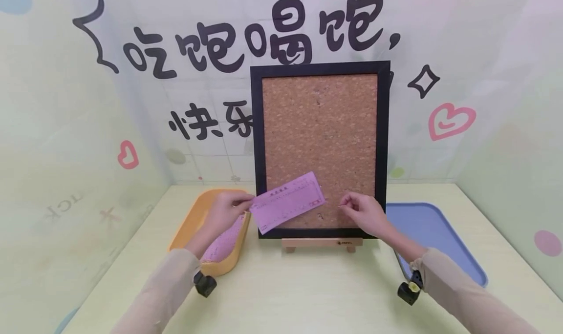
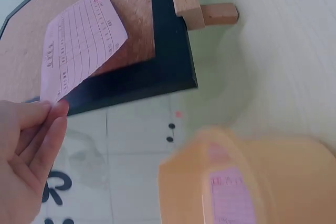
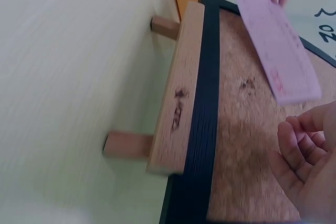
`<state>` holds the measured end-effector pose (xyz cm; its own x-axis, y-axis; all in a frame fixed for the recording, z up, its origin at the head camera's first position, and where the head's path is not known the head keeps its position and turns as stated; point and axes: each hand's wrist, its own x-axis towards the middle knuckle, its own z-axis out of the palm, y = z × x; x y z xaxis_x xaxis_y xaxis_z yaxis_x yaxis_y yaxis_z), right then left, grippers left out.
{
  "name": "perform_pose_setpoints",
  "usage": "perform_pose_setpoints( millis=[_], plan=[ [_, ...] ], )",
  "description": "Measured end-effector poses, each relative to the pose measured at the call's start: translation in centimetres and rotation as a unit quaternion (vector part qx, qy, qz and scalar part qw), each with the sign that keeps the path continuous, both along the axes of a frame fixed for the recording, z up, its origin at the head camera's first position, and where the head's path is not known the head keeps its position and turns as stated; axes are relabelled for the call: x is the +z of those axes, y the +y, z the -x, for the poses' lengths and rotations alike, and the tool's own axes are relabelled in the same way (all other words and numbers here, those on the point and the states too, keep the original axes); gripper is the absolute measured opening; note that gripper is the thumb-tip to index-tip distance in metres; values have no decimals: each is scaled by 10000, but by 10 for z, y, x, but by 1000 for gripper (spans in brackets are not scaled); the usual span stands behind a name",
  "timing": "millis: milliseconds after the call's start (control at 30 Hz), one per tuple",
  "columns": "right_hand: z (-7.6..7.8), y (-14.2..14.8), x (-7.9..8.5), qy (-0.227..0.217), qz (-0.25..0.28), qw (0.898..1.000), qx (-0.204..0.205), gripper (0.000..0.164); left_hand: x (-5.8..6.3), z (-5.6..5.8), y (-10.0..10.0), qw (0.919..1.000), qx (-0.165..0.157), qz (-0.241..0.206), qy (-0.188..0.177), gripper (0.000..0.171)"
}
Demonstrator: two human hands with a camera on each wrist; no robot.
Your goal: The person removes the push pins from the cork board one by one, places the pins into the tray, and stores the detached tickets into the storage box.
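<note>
A pink printed slip of paper [image 1: 288,202] hangs in front of the lower part of a black-framed cork board [image 1: 321,129]. My left hand [image 1: 226,209] pinches the slip by its left end between thumb and fingers; the left wrist view shows the slip [image 2: 81,45] bowing slightly. Right of the slip's free end, my right hand [image 1: 362,211] is close before the cork, thumb and index fingertips together. In the right wrist view this hand [image 3: 310,156] has its other fingers curled; I cannot tell whether something tiny sits between the fingertips.
The board leans on a small wooden easel [image 1: 322,242]. At the left stands an orange bin [image 1: 228,265] with more pink slips [image 1: 225,239] inside. A blue tray [image 1: 440,241] lies at the right. Printed walls [image 1: 206,163] close in the table's back and sides.
</note>
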<state>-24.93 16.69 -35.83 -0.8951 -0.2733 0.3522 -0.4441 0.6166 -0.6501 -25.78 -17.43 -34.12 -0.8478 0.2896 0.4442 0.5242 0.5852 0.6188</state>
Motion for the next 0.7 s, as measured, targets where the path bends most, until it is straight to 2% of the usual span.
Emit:
perform_pose_setpoints(
  millis=[167, 300, 433, 567, 700],
  plan=[
    [-4, 25, -1, -135, 12, 9999, -99, 5, 0, -12, -34, 9986, 387, -260, -245, 17],
    [-8, 43, 0, -227, -25, 9996, -159, 6, -3, -19, -61, 9950, 857, -386, -341, 18],
    [-12, 58, -1, -199, -97, 9996, -193, 6, -6, -27, -84, 9903, 1178, -552, -495, 21],
    [-15, 72, -2, -249, 29, 9996, -147, 7, -9, -37, -100, 9838, 1537, -783, -497, 22],
    [-17, 87, -7, -602, 187, 9980, 27, 10, -19, -43, -112, 9742, 1960, -1036, -430, 22]
  ],
)
